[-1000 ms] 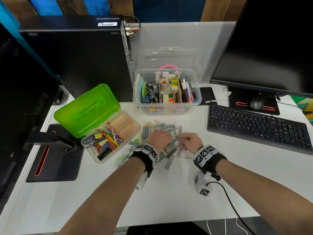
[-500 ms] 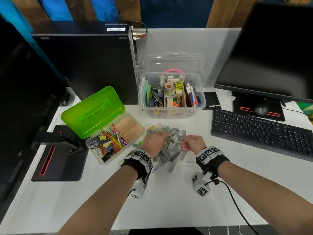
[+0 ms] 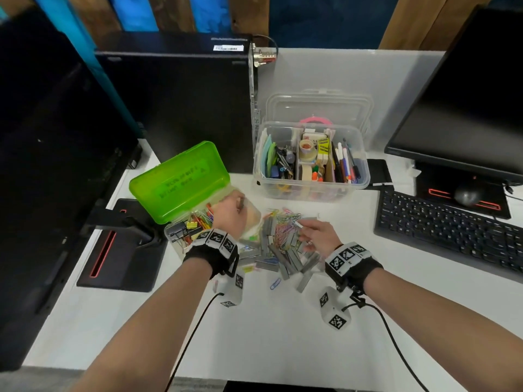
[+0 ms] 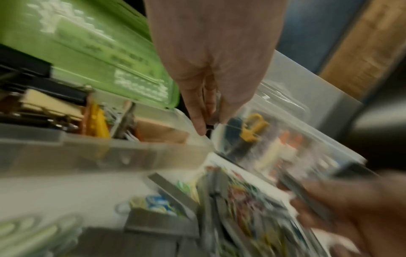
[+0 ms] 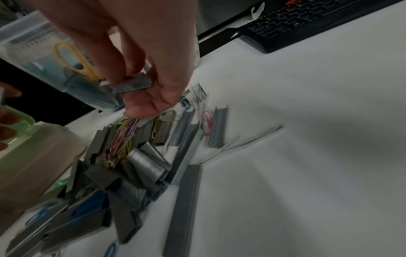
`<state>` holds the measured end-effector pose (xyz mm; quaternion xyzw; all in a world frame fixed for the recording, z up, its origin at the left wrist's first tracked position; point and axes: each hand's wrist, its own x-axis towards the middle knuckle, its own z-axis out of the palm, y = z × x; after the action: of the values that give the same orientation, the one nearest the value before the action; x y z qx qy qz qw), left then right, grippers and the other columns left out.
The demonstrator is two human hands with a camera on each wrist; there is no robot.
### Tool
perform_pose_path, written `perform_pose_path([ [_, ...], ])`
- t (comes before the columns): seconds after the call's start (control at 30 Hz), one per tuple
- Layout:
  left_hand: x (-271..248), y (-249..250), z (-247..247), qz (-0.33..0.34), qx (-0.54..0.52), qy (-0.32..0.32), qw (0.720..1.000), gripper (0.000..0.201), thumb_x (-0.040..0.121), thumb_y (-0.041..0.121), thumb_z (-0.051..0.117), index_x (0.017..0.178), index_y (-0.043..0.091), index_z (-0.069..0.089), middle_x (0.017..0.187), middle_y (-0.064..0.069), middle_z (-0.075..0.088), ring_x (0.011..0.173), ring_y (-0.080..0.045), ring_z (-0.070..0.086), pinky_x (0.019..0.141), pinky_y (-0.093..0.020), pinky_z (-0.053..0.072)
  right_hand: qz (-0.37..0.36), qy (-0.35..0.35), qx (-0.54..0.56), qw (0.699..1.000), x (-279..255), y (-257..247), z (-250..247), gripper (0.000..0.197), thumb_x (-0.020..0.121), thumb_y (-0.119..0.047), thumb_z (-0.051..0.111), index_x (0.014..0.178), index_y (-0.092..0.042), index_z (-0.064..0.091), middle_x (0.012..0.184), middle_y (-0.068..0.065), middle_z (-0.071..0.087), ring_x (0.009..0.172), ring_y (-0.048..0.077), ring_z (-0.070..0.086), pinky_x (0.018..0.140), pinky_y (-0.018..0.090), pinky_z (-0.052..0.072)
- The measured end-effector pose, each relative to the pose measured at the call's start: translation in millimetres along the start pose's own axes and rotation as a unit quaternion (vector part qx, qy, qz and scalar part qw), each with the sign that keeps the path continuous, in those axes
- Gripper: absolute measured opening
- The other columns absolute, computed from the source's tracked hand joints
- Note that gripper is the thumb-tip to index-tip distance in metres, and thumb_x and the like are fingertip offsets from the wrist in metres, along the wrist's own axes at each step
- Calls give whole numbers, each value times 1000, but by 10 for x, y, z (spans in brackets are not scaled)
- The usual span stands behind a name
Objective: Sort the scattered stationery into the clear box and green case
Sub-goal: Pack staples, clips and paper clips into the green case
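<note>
Pinching a short grey staple strip (image 5: pixel 129 84) between thumb and fingertips, right hand (image 3: pixel 318 236) raised just above the pile of staple strips and paper clips (image 3: pixel 283 244) on the white desk (image 3: pixel 268 335). Left hand (image 3: pixel 230 215) over the open green case (image 3: pixel 181 179), fingers pointing down; hold there too blurred to tell. Clear box (image 3: pixel 311 188) just behind the pile.

Hands: two, left hand (image 3: pixel 230 215) and right hand (image 3: pixel 317 236)
Green case (image 3: pixel 181 179): one
Clear box (image 3: pixel 311 182): one
Staple strips (image 3: pixel 285 258): too many heaped to count; one short staple strip (image 5: pixel 129 84) in the right hand
Paper clips (image 3: pixel 283 230): a tangled heap, uncountable
Keyboard (image 3: pixel 450 230): one
Monitors (image 3: pixel 469 103): two
Mouse (image 3: pixel 467 195): one
</note>
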<state>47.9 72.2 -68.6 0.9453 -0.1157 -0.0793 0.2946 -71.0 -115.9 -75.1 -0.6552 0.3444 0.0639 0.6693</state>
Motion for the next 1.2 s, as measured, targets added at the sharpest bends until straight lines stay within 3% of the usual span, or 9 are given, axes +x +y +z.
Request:
perform_pose_path([
  [0.07, 43, -61, -8, -30, 46, -19, 998, 14, 93, 22, 54, 104, 14, 58, 88, -8, 67, 87, -29, 65, 80, -35, 54, 10, -1, 6, 1000, 14, 34, -10, 28, 96, 2, 46, 122, -1, 58, 79, 7, 58, 66, 13, 54, 45, 17, 45],
  [0.23, 84, -80, 56, -15, 85, -49, 995, 21, 97, 32, 48, 91, 13, 54, 81, -4, 65, 80, -24, 62, 77, -34, 51, 29, 7, 2, 1000, 15, 94, -21, 25, 95, 0, 50, 118, 1, 59, 74, 8, 56, 63, 14, 51, 46, 20, 43],
  [0.33, 81, -42, 56, -27, 114, -69, 991, 12, 94, 23, 50, 87, 14, 54, 83, -6, 64, 82, -26, 60, 71, -34, 51, 29, -3, 16, 999, -2, 80, -7, 25, 94, 2, 50, 118, 3, 58, 74, 8, 55, 62, 13, 50, 44, 17, 40],
  [0.4, 76, -18, 38, -44, 125, -88, 987, 6, 89, 12, 52, 89, 12, 58, 88, -8, 63, 87, -26, 59, 72, -34, 52, 23, -14, 15, 1000, -12, 64, 15, 26, 95, 2, 49, 119, 3, 57, 76, 8, 55, 63, 13, 51, 45, 16, 41],
  [0.57, 58, 13, 13, -40, 149, -120, 981, 20, 87, 3, 48, 102, 8, 60, 102, -12, 59, 95, -29, 58, 79, -36, 53, 17, -17, -8, 1000, -15, 66, 57, 26, 95, 0, 49, 120, 0, 58, 79, 5, 59, 70, 12, 59, 46, 15, 49],
  [0.83, 8, 6, -58, 36, 296, -135, 945, 25, 89, 7, 50, 112, 8, 61, 106, -12, 56, 96, -28, 59, 84, -36, 53, 9, -26, -17, 999, 2, 31, 71, 26, 95, 2, 47, 120, 3, 57, 78, 7, 57, 68, 15, 57, 46, 16, 50],
  [0.97, -45, -22, -139, 62, 335, -167, 925, 37, 91, 5, 52, 127, 14, 56, 122, -17, 50, 108, -32, 55, 90, -41, 52, 7, -31, -21, 999, -3, 28, 72, 26, 95, 1, 48, 120, 2, 57, 78, 7, 58, 68, 15, 58, 48, 17, 50],
  [1.07, -66, -87, -202, 89, 362, -185, 909, 37, 91, 11, 54, 126, 24, 56, 128, -16, 46, 117, -35, 47, 100, -48, 44, 4, -36, -23, 999, -11, 19, 68, 25, 96, 1, 48, 119, 1, 57, 79, 7, 58, 69, 16, 58, 47, 17, 51],
  [1.2, -66, -144, -310, 112, 335, -181, 918, 31, 89, 10, 51, 112, 27, 63, 113, -2, 55, 113, -26, 46, 104, -43, 33, -1, -40, -34, 999, -22, 11, 62, 25, 96, -1, 48, 120, 0, 57, 80, 7, 58, 69, 15, 58, 48, 18, 50],
])
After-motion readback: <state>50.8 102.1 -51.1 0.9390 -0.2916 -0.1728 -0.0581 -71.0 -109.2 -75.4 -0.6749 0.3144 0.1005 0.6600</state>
